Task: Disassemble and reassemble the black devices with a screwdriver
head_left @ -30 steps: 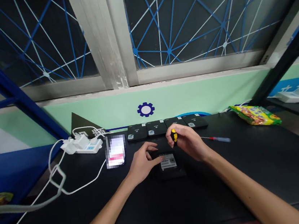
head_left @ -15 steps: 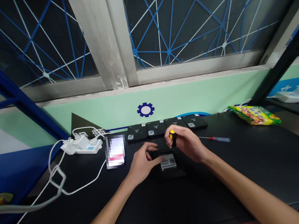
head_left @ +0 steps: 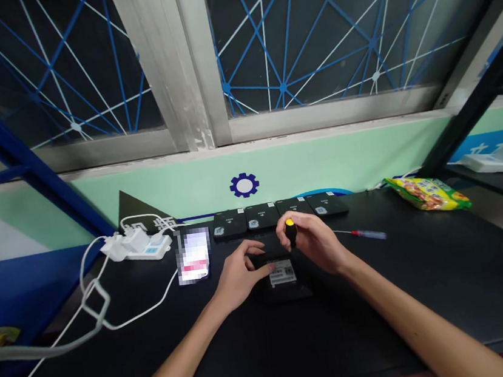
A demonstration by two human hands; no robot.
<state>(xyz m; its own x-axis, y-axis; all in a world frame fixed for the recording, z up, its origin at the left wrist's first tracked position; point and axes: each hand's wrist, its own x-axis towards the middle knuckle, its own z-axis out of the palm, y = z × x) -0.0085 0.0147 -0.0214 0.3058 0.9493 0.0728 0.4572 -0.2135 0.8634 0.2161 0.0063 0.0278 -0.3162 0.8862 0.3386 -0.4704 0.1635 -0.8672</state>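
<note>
A person's two hands work on a small black device (head_left: 280,273) lying label-up on a black table (head_left: 429,289) beneath a window.

The right hand (head_left: 315,243) is closed around a stubby screwdriver (head_left: 290,231) with a yellow cap, held upright over the device's far edge; the left hand (head_left: 239,274) lies flat against the device's left side, fingers spread on its top, gripping nothing. Four similar black devices (head_left: 277,214) stand in a row just behind, along the wall. A second, slim screwdriver (head_left: 363,234) with a red and blue handle lies on the table to the right, apart from the hand. One phone (head_left: 193,255) lies to the left, near a white power strip (head_left: 137,245) with plugs and cables. One snack bag (head_left: 426,192) lies at far right; its contents cannot be seen.
</note>
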